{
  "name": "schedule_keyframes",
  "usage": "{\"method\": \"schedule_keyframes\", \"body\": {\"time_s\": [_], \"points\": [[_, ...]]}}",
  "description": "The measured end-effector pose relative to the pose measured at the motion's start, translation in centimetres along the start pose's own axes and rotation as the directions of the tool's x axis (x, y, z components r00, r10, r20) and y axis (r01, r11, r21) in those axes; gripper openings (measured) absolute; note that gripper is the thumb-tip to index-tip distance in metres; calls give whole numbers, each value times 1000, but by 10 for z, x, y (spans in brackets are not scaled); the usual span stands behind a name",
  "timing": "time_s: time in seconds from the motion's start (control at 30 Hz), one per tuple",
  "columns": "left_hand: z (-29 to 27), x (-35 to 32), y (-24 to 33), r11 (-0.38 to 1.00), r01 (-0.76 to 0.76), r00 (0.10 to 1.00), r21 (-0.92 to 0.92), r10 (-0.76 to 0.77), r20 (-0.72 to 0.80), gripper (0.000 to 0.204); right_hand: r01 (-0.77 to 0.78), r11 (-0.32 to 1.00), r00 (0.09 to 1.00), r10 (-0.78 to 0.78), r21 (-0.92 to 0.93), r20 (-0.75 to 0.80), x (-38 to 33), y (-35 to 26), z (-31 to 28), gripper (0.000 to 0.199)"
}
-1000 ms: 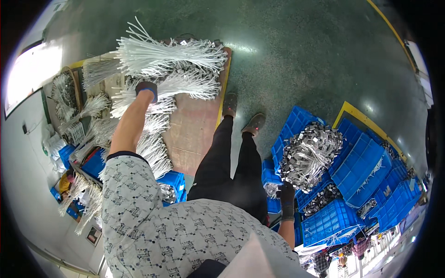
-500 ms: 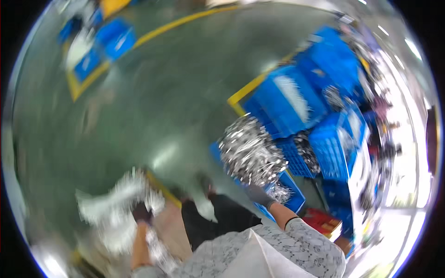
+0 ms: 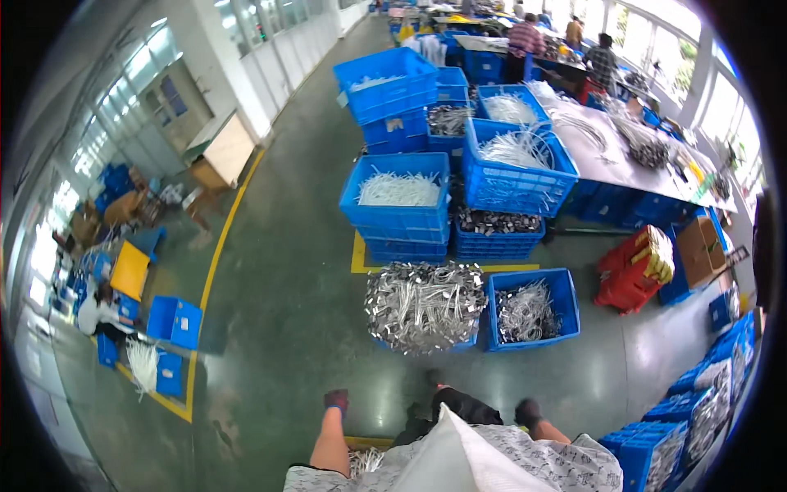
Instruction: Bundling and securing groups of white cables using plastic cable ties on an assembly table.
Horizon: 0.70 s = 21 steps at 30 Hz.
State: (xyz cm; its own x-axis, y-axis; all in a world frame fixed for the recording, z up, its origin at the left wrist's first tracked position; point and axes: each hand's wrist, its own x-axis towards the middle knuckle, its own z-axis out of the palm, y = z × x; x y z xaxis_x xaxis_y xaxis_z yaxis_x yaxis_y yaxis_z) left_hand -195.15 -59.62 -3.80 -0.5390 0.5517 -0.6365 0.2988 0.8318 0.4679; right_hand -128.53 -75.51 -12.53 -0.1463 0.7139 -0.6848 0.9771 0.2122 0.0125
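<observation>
Can't tell L hand (image 3: pixel 336 399) & R hand (image 3: pixel 529 412) grip; blue crate (image 3: pixel 539 343) holds tangled strands (image 3: pixel 526 310).

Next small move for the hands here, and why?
Probably bring both hands forward and inward toward the heaped grey-and-white strands. The heap lies straight ahead; the left hand and right hand sit short of it, one toward each side, with nothing visibly held. Finger pose is too small to judge.
</observation>
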Motion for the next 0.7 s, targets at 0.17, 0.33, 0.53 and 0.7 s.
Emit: {"method": "schedule_keyframes", "body": {"time_s": [0.17, 0.33, 0.53, 0.7], "points": [[-38, 12, -2, 947, -206, 957, 247, 248, -153, 32, -167, 959, 954, 98, 228, 283, -107, -1, 99, 39], [23, -39, -9, 374, -537, 842, 756, 293, 454, 40, -202, 872, 979, 192, 445, 68, -122, 35, 91, 34], [258, -169, 45, 532, -505, 770, 679, -77, 633, 34, -32, -185, 686, 711, 982, 157, -127, 191, 95, 31], [406, -245, 145, -90, -888, 423, 451, 224, 878, 23, 14, -348, 548, 787, 937, 284, -168, 339, 81, 44]]}}
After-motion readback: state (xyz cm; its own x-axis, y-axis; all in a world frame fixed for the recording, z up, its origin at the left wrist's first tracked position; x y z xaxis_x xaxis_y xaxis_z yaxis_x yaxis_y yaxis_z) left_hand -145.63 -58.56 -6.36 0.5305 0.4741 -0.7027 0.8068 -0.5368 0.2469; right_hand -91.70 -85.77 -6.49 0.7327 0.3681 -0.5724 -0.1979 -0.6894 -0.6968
